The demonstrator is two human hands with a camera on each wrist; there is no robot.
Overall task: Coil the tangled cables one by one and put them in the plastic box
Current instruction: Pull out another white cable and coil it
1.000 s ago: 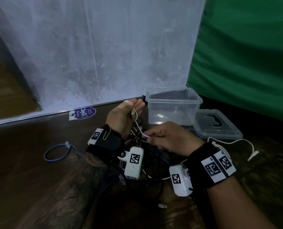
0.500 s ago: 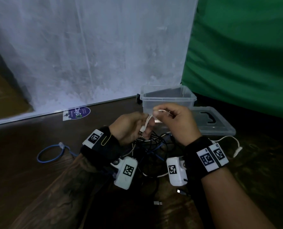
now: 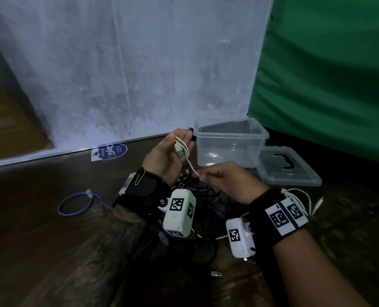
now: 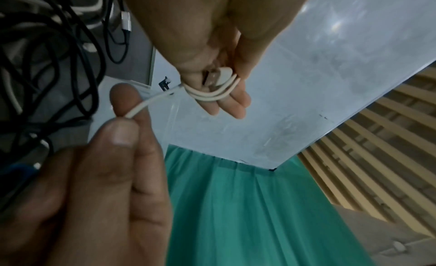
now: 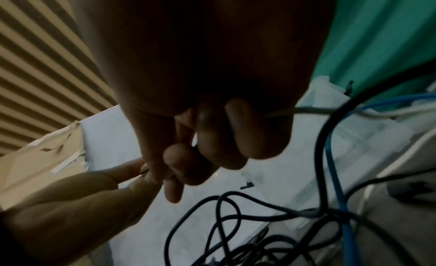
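Note:
My left hand (image 3: 168, 156) is raised palm up beside the clear plastic box (image 3: 230, 135). A white cable (image 3: 189, 163) is looped in two turns round its fingers, and the thumb holds the USB plug (image 4: 217, 76) against them. My right hand (image 3: 224, 182) pinches the same white cable (image 4: 141, 107) between thumb and forefinger, a short way below the left hand. The cable's tail runs down into the tangle of black cables (image 3: 197, 191) on the floor under both hands. The box looks empty.
The box's lid (image 3: 288, 169) lies flat just right of the box. A blue cable (image 3: 73, 204) curls on the wooden floor to the left. Another white cable end (image 3: 308, 200) lies at the right. A white sheet and a green cloth hang behind.
Half a second ago the right hand was up at the left fingers with the cable. It has dropped back down, and the left hand is lifted with another turn round its fingers.

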